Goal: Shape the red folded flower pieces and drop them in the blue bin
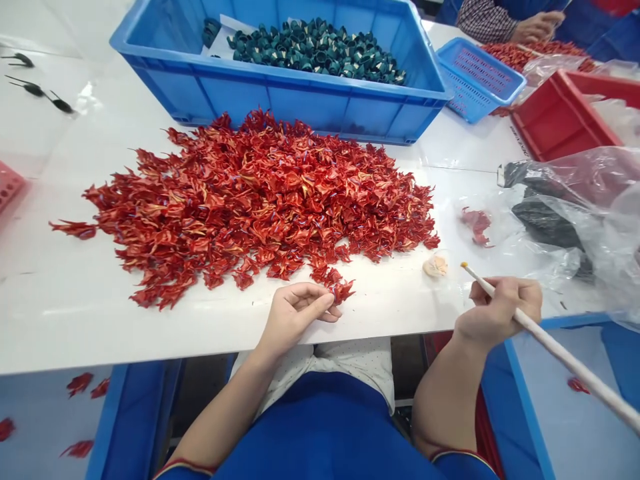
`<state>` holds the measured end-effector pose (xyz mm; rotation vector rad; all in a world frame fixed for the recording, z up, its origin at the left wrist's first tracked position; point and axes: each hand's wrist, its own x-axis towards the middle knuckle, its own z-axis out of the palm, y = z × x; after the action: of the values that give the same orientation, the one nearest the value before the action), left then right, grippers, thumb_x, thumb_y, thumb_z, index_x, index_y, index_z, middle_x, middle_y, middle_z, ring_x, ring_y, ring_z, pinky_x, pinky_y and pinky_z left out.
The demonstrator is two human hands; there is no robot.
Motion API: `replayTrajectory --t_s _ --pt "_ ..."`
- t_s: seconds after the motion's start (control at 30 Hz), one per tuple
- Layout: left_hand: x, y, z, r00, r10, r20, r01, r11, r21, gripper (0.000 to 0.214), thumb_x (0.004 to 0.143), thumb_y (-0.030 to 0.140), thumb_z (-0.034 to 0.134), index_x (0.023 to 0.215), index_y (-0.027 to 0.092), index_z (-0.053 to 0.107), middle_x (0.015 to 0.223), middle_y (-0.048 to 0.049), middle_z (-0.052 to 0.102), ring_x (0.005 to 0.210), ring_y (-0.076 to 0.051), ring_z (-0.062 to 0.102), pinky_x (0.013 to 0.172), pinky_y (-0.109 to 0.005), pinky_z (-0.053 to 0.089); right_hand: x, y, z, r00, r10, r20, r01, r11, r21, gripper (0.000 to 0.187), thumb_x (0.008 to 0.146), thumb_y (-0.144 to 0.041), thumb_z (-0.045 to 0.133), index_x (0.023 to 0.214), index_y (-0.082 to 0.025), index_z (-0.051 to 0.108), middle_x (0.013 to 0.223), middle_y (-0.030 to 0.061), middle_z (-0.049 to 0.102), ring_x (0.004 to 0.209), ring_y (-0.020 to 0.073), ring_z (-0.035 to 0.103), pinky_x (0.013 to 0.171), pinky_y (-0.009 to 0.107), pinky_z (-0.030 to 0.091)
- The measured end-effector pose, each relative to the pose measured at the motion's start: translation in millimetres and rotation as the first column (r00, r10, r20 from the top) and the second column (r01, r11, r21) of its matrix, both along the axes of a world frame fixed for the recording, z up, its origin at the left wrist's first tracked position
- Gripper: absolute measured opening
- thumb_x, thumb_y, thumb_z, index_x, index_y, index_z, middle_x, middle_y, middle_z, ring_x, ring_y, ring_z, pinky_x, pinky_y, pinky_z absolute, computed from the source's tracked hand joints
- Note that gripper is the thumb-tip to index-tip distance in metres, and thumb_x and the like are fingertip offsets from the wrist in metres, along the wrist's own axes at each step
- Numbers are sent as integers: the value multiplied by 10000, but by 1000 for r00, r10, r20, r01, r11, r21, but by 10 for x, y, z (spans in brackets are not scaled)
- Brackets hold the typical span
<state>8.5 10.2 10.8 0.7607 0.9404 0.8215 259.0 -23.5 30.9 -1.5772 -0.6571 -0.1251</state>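
Note:
A wide heap of red artificial flower pieces (260, 200) covers the middle of the white table (75, 313). At the heap's near edge my left hand (295, 312) pinches one red flower piece (343, 291) between thumb and fingertips. My right hand (500, 310) is closed round a long white stick (555, 350), whose tip points up and left toward a small pale blob (435, 266) on the table. The stick's rear end runs off toward the lower right.
A large blue crate (300, 100) of dark green pieces stands behind the heap. A small blue basket (475, 77), a red bin (560, 120) and clear plastic bags (575, 207) lie right. Another person's hand (537, 27) works at the far right. Blue bins (135, 420) sit below the table edge.

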Motion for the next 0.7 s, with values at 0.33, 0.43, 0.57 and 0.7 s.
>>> replayTrajectory --t_s 0.33,0.43,0.57,0.7 --pt "12 0 37 1000 0 20 0 1000 -19 337 609 408 879 679 125 710 569 -34 722 539 -148 701 546 -212 620 251 149 -44 969 149 197 30 721 -692 411 815 -439 539 497 -232 384 456 -38 384 527 143 378 593 308 287" --pt "12 3 48 1000 3 23 -2 1000 -24 343 599 415 883 678 129 710 568 -29 722 543 -145 702 543 -205 617 229 173 24 961 179 212 53 631 -774 407 806 -412 549 489 -228 372 461 -30 389 534 145 359 587 302 261" --pt "11 5 34 1000 -1 14 2 1000 -15 346 605 421 877 685 129 710 574 -33 725 545 -148 704 551 -212 620 251 188 53 945 219 242 78 568 -819 405 796 -407 570 485 -229 380 453 -35 351 509 142 316 568 303 226" --pt "21 1 8 1000 10 13 -10 1000 -16 359 609 433 867 690 120 711 588 -52 731 574 -178 721 570 -245 629 298 157 9 948 201 248 32 713 -700 409 790 -465 583 487 -235 434 447 -31 405 487 149 401 548 303 289"
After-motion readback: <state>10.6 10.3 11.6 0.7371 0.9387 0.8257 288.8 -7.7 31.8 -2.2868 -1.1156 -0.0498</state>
